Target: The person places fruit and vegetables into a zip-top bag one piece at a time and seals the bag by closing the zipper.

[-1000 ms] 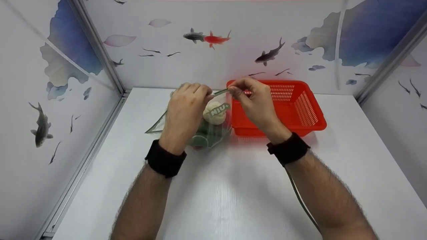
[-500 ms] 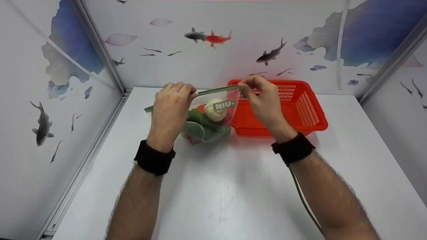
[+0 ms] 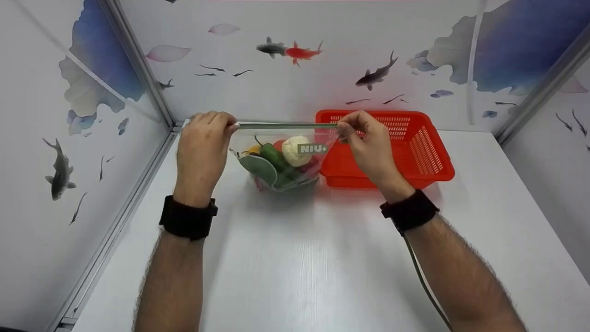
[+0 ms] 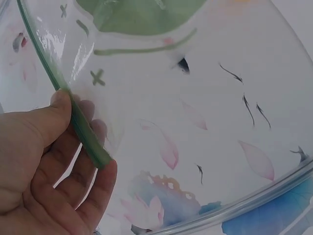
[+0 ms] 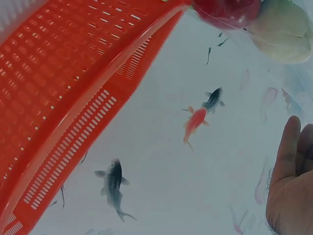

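Observation:
A clear zip bag (image 3: 276, 133) with a green zip strip along its top and a "NIU+" label stands on the white table. Inside it are a cauliflower (image 3: 295, 154), a green pepper (image 3: 272, 157) and other red and yellow pieces. My left hand (image 3: 203, 152) pinches the strip's left end; in the left wrist view the thumb and fingers of that left hand (image 4: 63, 147) hold the green strip (image 4: 88, 132). At the other end, my right hand (image 3: 368, 143) pinches the strip between thumb and forefinger. Only part of the right hand (image 5: 293, 186) shows in the right wrist view.
To the right of the bag sits a red plastic basket (image 3: 392, 152), its left rim close behind my right hand. White walls printed with fish stand at the back and both sides. A green cord (image 3: 419, 272) runs from the right wristband.
My left hand has slid left along the zip strip to its end. The strip now stretches straight between both hands, and the bag's contents show more. My right hand has shifted slightly right.

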A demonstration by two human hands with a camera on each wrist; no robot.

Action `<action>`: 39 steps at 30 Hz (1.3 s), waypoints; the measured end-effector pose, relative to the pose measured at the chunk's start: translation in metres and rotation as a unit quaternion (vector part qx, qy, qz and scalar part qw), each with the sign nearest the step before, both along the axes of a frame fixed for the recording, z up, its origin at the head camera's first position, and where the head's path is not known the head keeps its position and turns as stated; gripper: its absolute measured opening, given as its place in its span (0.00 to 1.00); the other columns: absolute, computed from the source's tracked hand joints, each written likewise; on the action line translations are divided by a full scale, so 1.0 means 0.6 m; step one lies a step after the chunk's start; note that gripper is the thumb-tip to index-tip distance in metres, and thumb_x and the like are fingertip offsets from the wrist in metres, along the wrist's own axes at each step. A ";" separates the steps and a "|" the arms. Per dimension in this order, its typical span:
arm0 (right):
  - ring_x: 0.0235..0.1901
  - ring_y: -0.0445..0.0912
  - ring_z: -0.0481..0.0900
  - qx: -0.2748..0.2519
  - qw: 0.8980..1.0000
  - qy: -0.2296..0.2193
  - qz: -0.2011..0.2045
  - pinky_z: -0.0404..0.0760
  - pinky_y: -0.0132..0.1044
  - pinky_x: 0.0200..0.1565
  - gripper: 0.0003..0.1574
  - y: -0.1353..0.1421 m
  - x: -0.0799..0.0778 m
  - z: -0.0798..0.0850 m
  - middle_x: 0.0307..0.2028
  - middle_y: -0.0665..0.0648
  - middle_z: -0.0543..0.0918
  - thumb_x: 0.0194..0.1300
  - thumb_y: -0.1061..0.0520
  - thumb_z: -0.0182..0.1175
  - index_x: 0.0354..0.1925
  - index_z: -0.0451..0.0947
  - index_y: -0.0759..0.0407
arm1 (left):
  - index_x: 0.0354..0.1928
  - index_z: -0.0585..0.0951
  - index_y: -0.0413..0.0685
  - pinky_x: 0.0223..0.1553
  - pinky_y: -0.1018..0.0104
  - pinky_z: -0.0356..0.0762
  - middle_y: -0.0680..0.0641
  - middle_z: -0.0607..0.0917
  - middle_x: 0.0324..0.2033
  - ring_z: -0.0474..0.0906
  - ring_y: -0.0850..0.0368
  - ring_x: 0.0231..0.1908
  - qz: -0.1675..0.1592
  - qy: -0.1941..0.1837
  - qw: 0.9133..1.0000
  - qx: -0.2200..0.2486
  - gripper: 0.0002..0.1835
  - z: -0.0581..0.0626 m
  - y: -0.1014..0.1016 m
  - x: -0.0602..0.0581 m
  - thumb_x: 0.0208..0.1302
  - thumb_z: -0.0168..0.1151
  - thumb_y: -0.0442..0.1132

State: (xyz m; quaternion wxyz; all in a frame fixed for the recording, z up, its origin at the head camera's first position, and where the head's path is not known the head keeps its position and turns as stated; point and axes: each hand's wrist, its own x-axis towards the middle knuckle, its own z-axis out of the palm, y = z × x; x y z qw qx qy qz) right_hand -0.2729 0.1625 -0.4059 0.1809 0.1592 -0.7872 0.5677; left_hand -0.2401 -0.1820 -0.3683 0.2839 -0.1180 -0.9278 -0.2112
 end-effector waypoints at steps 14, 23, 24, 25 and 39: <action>0.33 0.46 0.84 0.027 0.996 -0.076 0.041 0.90 0.31 0.36 0.08 0.016 0.030 -0.050 0.39 0.56 0.85 0.87 0.59 0.67 0.55 0.83 0.64 | 0.55 0.90 0.38 0.55 0.37 0.91 0.37 0.96 0.51 0.91 0.32 0.54 0.035 -0.055 0.997 -0.038 0.12 -0.040 -0.037 0.015 0.86 0.69 0.40; 0.30 0.47 0.95 0.032 0.972 -0.196 0.129 0.95 0.35 0.34 0.10 0.003 0.054 -0.109 0.49 0.68 0.88 0.91 0.58 0.61 0.59 0.72 0.63 | 0.55 0.90 0.41 0.46 0.42 0.93 0.40 0.95 0.48 0.94 0.39 0.47 0.002 -0.162 0.982 -0.101 0.11 -0.105 -0.003 0.011 0.88 0.69 0.43; 0.32 0.48 0.97 0.033 0.967 -0.209 0.140 0.96 0.36 0.35 0.09 0.002 0.056 -0.115 0.50 0.69 0.88 0.92 0.59 0.60 0.59 0.71 0.62 | 0.55 0.90 0.41 0.45 0.43 0.94 0.40 0.95 0.48 0.94 0.40 0.46 -0.007 -0.177 0.979 -0.105 0.11 -0.111 0.003 0.011 0.88 0.69 0.43; 0.33 0.49 0.98 0.032 0.963 -0.222 0.151 0.97 0.37 0.35 0.08 0.000 0.058 -0.122 0.51 0.69 0.88 0.93 0.59 0.58 0.58 0.70 0.61 | 0.55 0.90 0.41 0.44 0.45 0.94 0.40 0.95 0.47 0.94 0.41 0.44 -0.016 -0.193 0.975 -0.106 0.11 -0.117 0.007 0.011 0.88 0.69 0.43; 0.70 0.65 0.91 -0.002 0.938 -0.278 0.207 0.92 0.63 0.68 0.02 0.001 0.056 -0.193 0.71 0.75 0.85 0.96 0.62 0.49 0.57 0.68 0.62 | 0.57 0.84 0.44 0.36 0.60 0.82 0.45 0.88 0.41 0.83 0.53 0.37 -0.066 -0.339 0.937 -0.046 0.09 -0.184 0.043 -0.009 0.84 0.65 0.39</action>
